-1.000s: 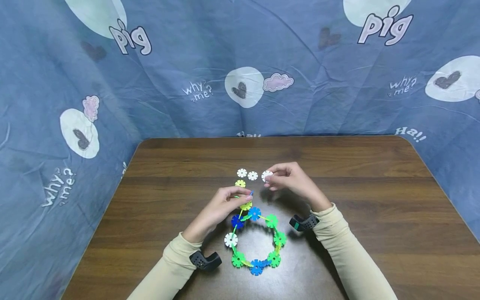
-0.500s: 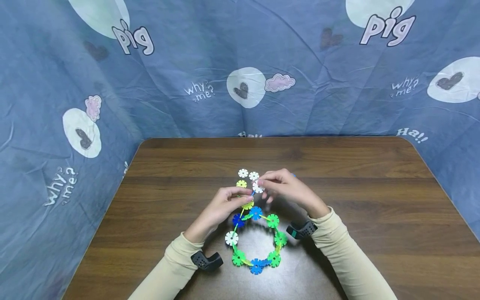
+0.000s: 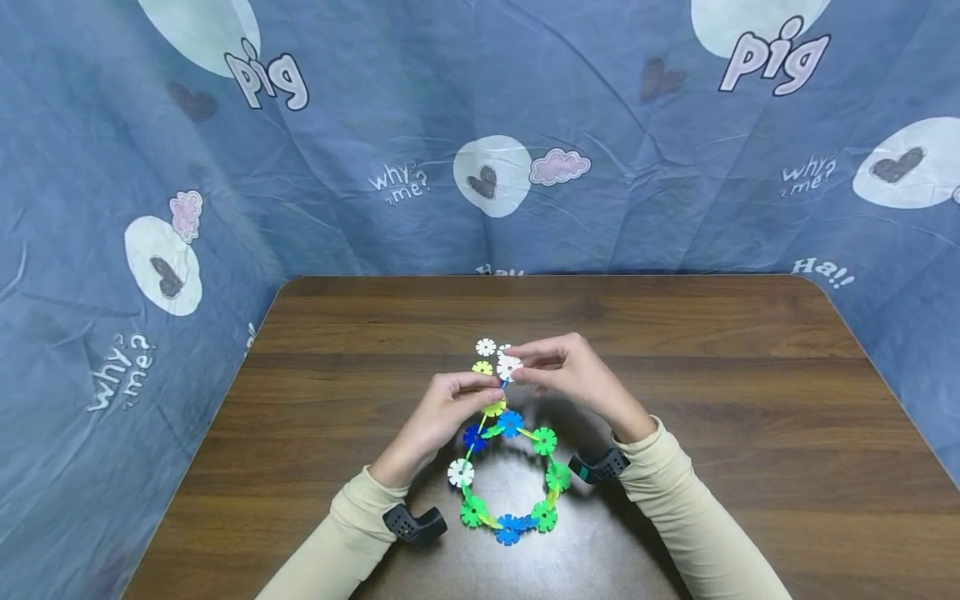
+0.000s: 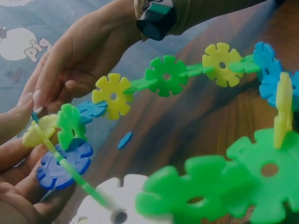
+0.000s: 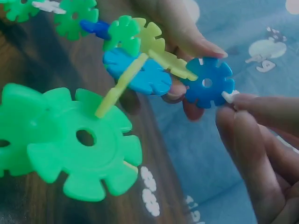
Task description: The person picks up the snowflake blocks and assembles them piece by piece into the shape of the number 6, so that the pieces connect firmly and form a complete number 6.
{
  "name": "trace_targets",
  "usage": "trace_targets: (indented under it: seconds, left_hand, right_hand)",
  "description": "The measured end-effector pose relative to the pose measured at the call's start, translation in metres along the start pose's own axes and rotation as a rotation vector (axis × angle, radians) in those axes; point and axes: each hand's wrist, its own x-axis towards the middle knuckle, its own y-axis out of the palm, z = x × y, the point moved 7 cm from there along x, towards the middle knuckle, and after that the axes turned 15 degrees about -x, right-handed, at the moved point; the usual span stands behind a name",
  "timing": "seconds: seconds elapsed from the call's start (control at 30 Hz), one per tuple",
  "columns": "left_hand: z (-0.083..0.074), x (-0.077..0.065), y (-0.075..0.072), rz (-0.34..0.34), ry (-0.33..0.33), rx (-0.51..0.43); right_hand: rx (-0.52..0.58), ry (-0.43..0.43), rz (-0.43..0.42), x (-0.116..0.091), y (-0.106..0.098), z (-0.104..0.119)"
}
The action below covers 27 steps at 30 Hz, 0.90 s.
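Note:
A ring of linked plastic snowflake discs (image 3: pixel 558 477), mostly green, blue and yellow, is held over the table. My left hand (image 3: pixel 453 408) grips the chain at its far end, by a yellow disc (image 3: pixel 494 407). Past those fingers sticks out a blue disc (image 5: pixel 215 84), seen face-on in the right wrist view. My right hand (image 3: pixel 573 371) pinches a white snowflake disc (image 3: pixel 507 367) between thumb and fingers. In the right wrist view the white disc appears edge-on, its rim right at the blue disc's edge.
Beyond the hands lie a loose white disc (image 3: pixel 486 347), a yellow disc (image 3: pixel 482 367) and another white disc (image 3: pixel 504 349), partly covered by my right fingers. A loose blue disc (image 4: pixel 125 140) rests on the wooden table (image 3: pixel 750 350). A blue printed cloth (image 3: pixel 337 208) hangs behind.
My right hand has moved left with the white disc, bringing it to the blue disc at the chain's end. My left hand stays nearly in place on the chain.

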Motion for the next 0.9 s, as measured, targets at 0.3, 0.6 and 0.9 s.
trace_targets:
  seconds: [0.3, 0.6, 0.9]
  left_hand:
    - [-0.0043, -0.0018, 0.0003, -0.021, 0.058, -0.06]
    - [-0.0052, -0.001, 0.0, -0.048, 0.078, -0.098]
    - [-0.0087, -0.002, -0.0032, -0.079, 0.097, -0.094]
  right_hand:
    - [0.197, 0.009, -0.024, 0.0022, 0.006, 0.0021]
    - [0.148, 0.008, -0.067, 0.0026, 0.0015, -0.0003]
    - [0.212, 0.001, -0.088, 0.0028, 0.0039, 0.0015]
